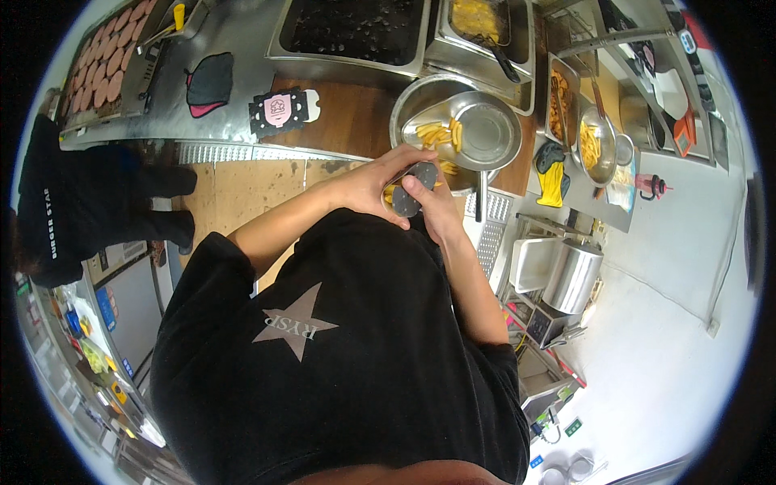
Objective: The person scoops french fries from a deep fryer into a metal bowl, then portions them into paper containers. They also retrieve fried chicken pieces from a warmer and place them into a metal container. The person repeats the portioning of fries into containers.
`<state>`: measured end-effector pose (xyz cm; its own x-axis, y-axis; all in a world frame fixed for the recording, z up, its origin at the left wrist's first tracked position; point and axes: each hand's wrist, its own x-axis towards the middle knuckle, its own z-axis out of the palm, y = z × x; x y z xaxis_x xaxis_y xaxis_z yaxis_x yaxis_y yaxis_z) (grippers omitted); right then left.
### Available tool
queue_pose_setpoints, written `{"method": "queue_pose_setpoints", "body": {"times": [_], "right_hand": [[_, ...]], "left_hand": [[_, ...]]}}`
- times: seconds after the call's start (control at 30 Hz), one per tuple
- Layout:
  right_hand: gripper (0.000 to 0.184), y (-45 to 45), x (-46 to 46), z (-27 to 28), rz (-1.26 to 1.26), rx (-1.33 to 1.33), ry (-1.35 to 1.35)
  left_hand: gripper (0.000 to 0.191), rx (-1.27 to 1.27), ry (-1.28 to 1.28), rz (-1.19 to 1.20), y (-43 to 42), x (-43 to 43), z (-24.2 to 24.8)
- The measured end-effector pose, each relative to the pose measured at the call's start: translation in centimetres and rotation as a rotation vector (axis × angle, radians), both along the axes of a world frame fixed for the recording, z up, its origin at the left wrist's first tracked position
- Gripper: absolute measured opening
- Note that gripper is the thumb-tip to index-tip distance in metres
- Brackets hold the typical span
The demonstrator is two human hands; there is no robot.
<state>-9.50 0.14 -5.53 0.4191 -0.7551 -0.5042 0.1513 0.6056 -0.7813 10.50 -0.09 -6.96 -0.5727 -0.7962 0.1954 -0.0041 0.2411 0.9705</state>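
Both my hands hold a small dark, speckled carton with French fries showing inside it, close in front of my body. My left hand wraps around its side, and my right hand presses its thumb on the dark flap. Just beyond them, a steel pan with a handle rests over a large steel bowl. French fries lie in a clear scoop-shaped part beside the pan, and more are in the bowl below. A flattened black-and-white carton with a pink emblem lies on the wooden counter to the left.
A deep fryer of dark oil stands behind the counter, with a fry basket to its right. A black glove or mitt lies on the steel top. At left stands a co-worker in black. Another bowl of fries is at right.
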Motion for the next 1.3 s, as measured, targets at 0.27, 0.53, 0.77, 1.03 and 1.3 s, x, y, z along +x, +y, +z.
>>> {"method": "queue_pose_setpoints", "body": {"times": [0.27, 0.53, 0.77, 1.03, 1.3], "right_hand": [[0.089, -1.4, 0.3, -0.4, 0.029, -0.020, -0.103], [0.090, -5.8, 0.1, -3.1, 0.281, -0.189, -0.053], [0.097, -7.8, -0.3, -3.5, 0.289, 0.039, -0.259], [0.082, -5.7, 3.2, -3.4, 0.468, -0.284, -0.183], [0.094, -1.6, 10.2, -0.8, 0.849, -0.352, -0.324]], "left_hand": [[0.111, 0.657, 0.498, 0.173, 1.6, 1.0, -1.9], [0.085, 0.627, 0.364, 0.449, 1.6, -1.2, -1.2], [0.090, 0.605, 0.482, 0.562, 1.4, -2.7, 0.6], [0.098, 0.649, 0.453, 0.824, 5.5, -2.2, 2.9], [0.077, 0.484, 0.496, 1.139, 14.1, 1.0, 3.2]]}}
